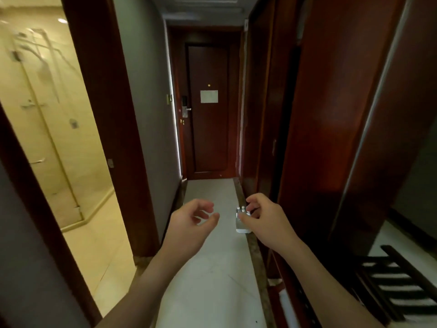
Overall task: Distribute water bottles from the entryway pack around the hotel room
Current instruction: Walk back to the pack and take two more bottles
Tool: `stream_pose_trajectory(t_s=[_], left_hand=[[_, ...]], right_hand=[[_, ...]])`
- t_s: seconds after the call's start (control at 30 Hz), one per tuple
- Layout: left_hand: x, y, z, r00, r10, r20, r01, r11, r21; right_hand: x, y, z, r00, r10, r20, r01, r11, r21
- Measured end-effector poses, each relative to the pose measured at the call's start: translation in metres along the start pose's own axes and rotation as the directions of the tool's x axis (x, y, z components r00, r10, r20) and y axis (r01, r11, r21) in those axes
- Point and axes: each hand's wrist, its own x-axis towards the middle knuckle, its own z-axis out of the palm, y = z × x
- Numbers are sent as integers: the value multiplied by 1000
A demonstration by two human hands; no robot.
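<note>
Both arms reach forward over the pale tiled floor (212, 268) of a narrow entryway. The left hand (191, 221) hangs with fingers loosely curled, holding nothing. The right hand (264, 218) is likewise loosely curled and empty. Partly behind it in view, the pack of water bottles (240, 221) stands on the floor by the dark wooden right wall, white caps up. Farther on, the entry door (209, 129) is closed, a white notice (209, 96) on it.
</note>
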Motion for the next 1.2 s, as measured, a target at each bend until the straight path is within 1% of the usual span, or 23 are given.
stream_pose_trajectory(t_s=[0.2,0.37,0.47,0.57,0.67,0.73,0.9,1.0,1.1,1.2], left_hand=[[141,-71,22,999,-46,-8,46,999,24],[271,-147,48,1000,15,13,-15,1000,12],[357,-185,58,998,50,45,-50,999,-6],[442,-208,65,994,70,80,-71,997,9],[520,-227,77,991,105,87,-106,994,3],[563,-241,91,990,102,97,-102,995,-5],[665,-288,144,985,82,153,-82,997,-8],[726,-320,178,988,40,148,-40,999,-5],[787,-350,215,992,0,126,0,1000,-1],[846,-378,254,988,-35,154,33,999,13]], right_hand=[[157,28,29,1000,-4,13,4,1000,8],[288,65,69,999,26,-38,-26,1000,-10],[367,77,87,996,73,-50,-74,997,-16],[443,86,90,996,70,-48,-74,993,-90],[511,104,83,992,82,-93,-93,988,-119],[548,125,82,987,117,-112,-130,984,-119],[644,189,95,976,186,-110,-199,972,-125],[711,235,104,973,206,-108,-218,970,-108],[784,281,114,971,217,-102,-225,971,-75],[857,320,126,966,241,-95,-244,970,-20]])
